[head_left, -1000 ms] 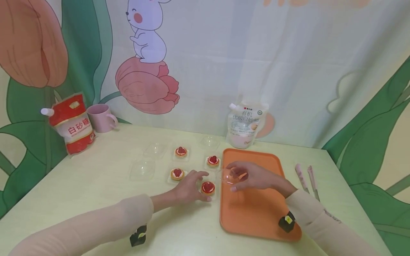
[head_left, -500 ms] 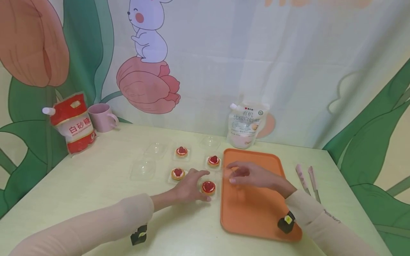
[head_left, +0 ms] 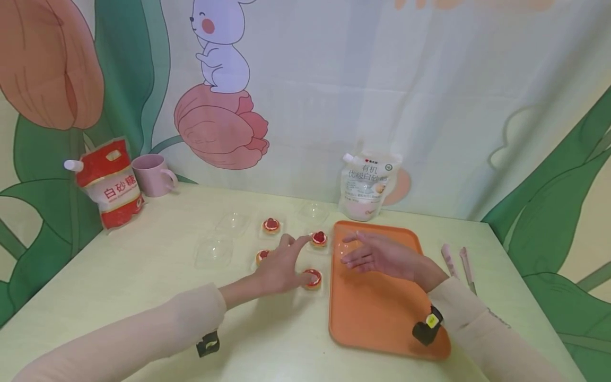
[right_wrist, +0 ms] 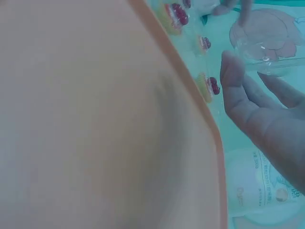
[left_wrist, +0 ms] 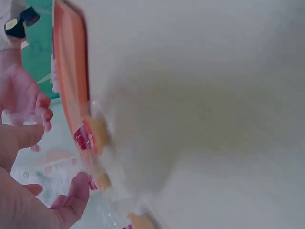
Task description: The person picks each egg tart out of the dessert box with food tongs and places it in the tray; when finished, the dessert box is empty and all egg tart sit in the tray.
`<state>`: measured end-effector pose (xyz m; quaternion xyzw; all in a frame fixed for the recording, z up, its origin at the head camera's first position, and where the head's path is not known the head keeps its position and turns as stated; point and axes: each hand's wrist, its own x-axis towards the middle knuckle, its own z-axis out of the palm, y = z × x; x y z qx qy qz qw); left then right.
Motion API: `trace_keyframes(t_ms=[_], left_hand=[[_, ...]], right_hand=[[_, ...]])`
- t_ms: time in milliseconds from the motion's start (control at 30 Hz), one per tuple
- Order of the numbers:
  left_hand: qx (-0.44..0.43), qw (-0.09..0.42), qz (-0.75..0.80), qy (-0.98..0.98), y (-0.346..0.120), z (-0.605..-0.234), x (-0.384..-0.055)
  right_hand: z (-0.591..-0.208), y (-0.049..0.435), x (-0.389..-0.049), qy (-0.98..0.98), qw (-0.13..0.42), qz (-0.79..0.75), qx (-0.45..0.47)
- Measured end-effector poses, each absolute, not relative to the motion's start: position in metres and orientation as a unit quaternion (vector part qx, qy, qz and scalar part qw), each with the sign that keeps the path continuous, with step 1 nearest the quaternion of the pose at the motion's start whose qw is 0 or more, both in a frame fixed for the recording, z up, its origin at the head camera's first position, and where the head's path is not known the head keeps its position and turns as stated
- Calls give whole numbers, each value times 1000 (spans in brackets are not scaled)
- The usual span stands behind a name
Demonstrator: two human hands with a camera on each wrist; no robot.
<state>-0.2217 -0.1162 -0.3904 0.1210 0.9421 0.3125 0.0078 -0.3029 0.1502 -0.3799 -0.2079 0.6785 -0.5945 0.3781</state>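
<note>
My right hand [head_left: 389,257] is over the orange tray [head_left: 382,313], its fingertips holding a clear domed plastic lid [right_wrist: 267,62]. To the left, my left hand [head_left: 279,268] hovers with thumb and forefinger spread and nothing between them. Its thumb overlaps the near right berry tart [head_left: 313,278] in the head view, and its forefinger points at the far right tart [head_left: 319,239]. Another tart [head_left: 270,225] sits farther back. The near left tart [head_left: 261,257] is partly hidden behind my left hand. Each tart rests on a clear square base.
Clear plastic lids [head_left: 214,251] lie left of the tarts, and one more clear piece [head_left: 312,212] lies behind them. A white sugar pouch [head_left: 367,185] stands behind the tray. Two pink-handled utensils [head_left: 448,260] lie right of it. A red sugar bag [head_left: 112,183] and pink mug [head_left: 153,175] stand back left.
My left hand has risen and shifted slightly away from me, its forefinger now near the far right tart. My right hand has turned, its fingers extending farther, and moved slightly back with the lid.
</note>
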Motion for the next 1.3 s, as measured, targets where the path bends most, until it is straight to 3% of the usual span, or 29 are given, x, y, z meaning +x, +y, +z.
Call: trace_keyframes(t_ms=[167, 300, 567, 1300], left_hand=[[157, -82, 385, 906, -119, -380, -233], [210, -109, 446, 863, -120, -373, -240], [267, -95, 471, 835, -125, -368, -242], [196, -120, 447, 864, -167, -367, -240]], right_hand=[[-375, 144, -301, 641, 411, -617, -199], [-372, 137, -299, 618, 426, -629, -200], [-369, 116, -302, 600, 443, -635, -203], [-367, 49, -310, 647, 410, -614, -190]])
